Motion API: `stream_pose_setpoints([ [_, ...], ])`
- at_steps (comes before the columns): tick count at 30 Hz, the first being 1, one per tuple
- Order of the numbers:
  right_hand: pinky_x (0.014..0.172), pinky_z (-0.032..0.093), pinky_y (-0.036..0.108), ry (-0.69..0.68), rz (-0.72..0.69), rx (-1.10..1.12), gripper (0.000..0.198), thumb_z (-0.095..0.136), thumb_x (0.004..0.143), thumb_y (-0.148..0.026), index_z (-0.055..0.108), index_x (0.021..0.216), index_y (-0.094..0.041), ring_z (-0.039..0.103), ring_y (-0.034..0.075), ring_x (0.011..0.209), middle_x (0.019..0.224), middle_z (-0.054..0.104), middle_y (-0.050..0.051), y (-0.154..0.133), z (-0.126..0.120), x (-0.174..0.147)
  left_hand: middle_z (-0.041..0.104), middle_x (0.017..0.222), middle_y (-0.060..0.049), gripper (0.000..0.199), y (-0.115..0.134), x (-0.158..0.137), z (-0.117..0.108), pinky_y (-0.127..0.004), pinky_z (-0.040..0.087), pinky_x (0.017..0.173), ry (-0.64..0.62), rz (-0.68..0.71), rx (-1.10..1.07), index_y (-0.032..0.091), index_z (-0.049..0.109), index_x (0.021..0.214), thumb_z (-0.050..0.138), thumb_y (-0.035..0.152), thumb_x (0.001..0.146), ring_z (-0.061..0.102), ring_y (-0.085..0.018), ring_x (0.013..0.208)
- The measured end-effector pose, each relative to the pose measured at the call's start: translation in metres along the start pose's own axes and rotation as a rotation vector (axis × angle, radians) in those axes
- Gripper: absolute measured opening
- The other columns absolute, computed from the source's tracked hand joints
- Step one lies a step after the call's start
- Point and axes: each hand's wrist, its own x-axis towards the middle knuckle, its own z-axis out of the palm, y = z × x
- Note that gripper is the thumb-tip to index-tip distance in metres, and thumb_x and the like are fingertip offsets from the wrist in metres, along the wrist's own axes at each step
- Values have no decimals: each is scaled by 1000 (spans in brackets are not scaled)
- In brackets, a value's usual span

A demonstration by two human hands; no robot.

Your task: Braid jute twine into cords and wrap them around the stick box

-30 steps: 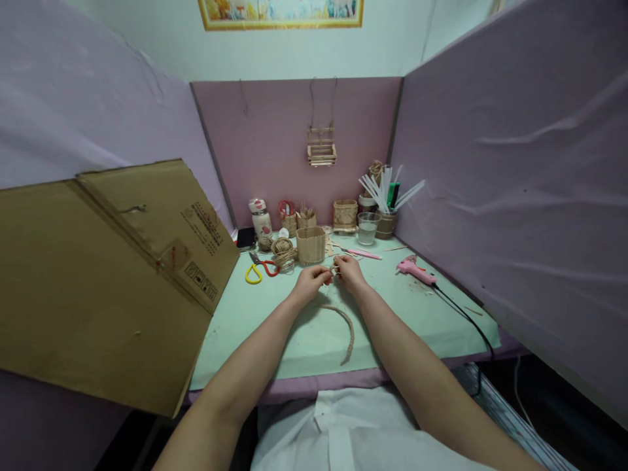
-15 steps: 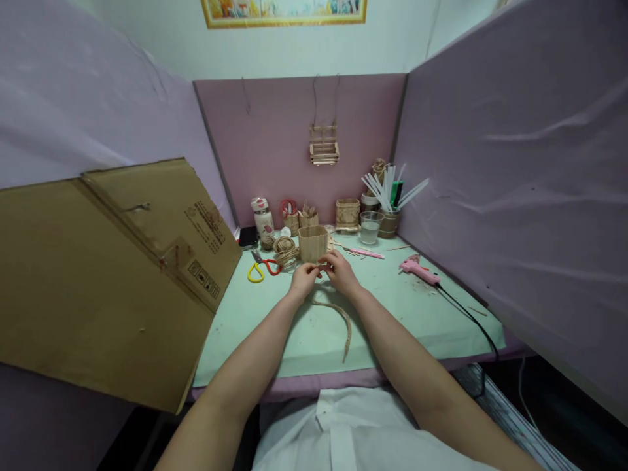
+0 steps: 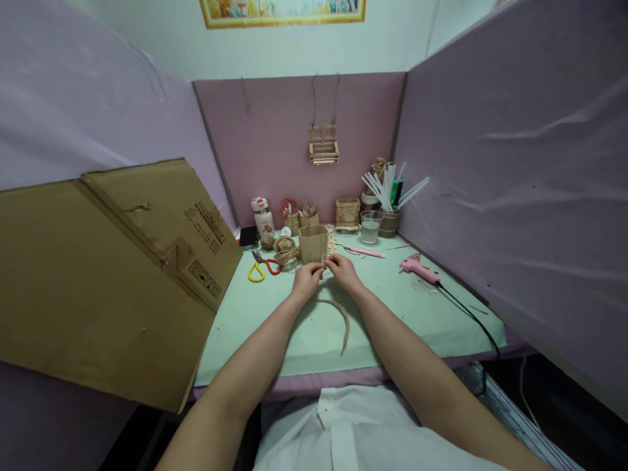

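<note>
My left hand [image 3: 307, 280] and my right hand [image 3: 343, 271] meet over the middle of the table, fingertips pinched close together. Both are closed on the end of a braided jute cord [image 3: 339, 309], whose loose tail curves toward me on the cloth. The pinched part is small and mostly covered by my fingers. Just behind my fingers stands a round cup of wooden sticks [image 3: 313, 242], upright, its lower front partly hidden. To the left of it lie balls of jute twine [image 3: 284, 246] and scissors [image 3: 265, 264] with yellow and red handles.
A pink glue gun [image 3: 420, 269] with a black cable lies at right. Toward the back are a pink craft knife [image 3: 367, 252], a plastic cup of clear liquid [image 3: 369, 230], a pot of white glue sticks [image 3: 390, 222] and a white jar [image 3: 263, 216]. A cardboard sheet [image 3: 122, 281] leans at left.
My right hand's fingers have come down and closed into a pinch beside the left fingertips. The cord's tail has been drawn slightly away from me.
</note>
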Motion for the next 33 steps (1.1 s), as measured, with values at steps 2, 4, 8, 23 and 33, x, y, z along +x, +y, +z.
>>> stream_pose_setpoints([
  [2,63,37,26,2,53,59,13,56,68,-30,57,63,-18,48,13,62,61,55,-1,1,0,0,62,61,-2,21,0,-1,1,-25,41,63,-3,-9,-19,14,70,79,51,25,77,54,-13,63],
  [4,60,37,25,-15,105,108,16,59,66,-33,58,64,-18,48,13,61,60,56,-1,0,0,-1,62,61,-1,21,0,-1,1,-25,41,63,7,-29,-34,15,69,78,51,26,77,54,-14,63],
  [8,54,35,24,-56,205,172,21,61,66,-39,59,64,-18,47,12,59,60,55,0,-7,-2,-7,62,61,-2,22,0,-1,1,-24,41,62,15,-50,-56,15,69,76,51,29,76,54,-13,63],
  [23,49,32,22,-50,206,212,23,62,65,-41,59,67,-18,44,11,55,57,51,-2,-8,1,-7,67,75,-5,22,0,1,1,-26,43,68,97,-90,-102,14,67,78,60,34,70,58,-16,72],
  [33,57,35,25,-52,72,115,18,58,66,-37,63,66,-19,47,14,60,57,53,-1,-1,4,-4,64,69,-2,17,-4,4,0,-26,42,65,192,-123,-153,15,65,69,58,31,69,54,-14,66],
])
